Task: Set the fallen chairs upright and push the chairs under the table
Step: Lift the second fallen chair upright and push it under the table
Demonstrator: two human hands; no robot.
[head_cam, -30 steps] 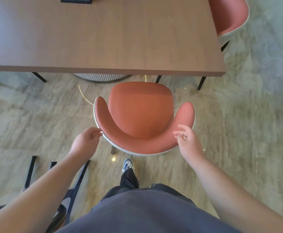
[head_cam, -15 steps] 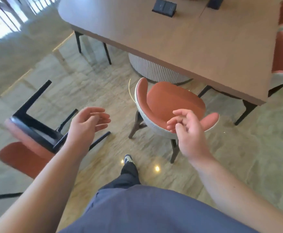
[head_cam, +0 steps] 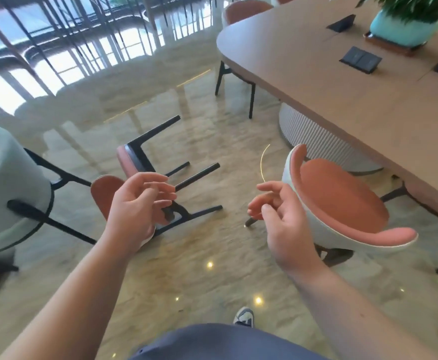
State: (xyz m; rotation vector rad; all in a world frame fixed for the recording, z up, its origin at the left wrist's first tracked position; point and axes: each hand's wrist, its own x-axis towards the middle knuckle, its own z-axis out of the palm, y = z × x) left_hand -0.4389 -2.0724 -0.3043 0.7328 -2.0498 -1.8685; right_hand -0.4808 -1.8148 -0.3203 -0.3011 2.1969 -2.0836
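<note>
An orange-seated chair (head_cam: 342, 201) stands upright at the right, its seat partly under the long wooden table (head_cam: 342, 81). A second orange chair (head_cam: 145, 162) lies fallen on the floor ahead of me, black legs pointing up and to the right. A pale grey chair (head_cam: 7, 183) lies tipped over at the left edge. My left hand (head_cam: 137, 206) hovers in front of the fallen orange chair, fingers loosely curled and apart, holding nothing. My right hand (head_cam: 277, 214) floats beside the upright chair's backrest, also empty with fingers apart.
A teal plant pot (head_cam: 405, 29) and black socket covers (head_cam: 361, 59) sit on the table. Another orange chair (head_cam: 241, 9) stands at the table's far end. Railings and glass line the back. Glossy stone floor (head_cam: 212, 281) lies between the chairs; my shoe (head_cam: 244, 317) shows below.
Both hands have let go of the upright chair and lifted off it. My view has swung left, bringing the fallen orange chair and the tipped grey chair into sight.
</note>
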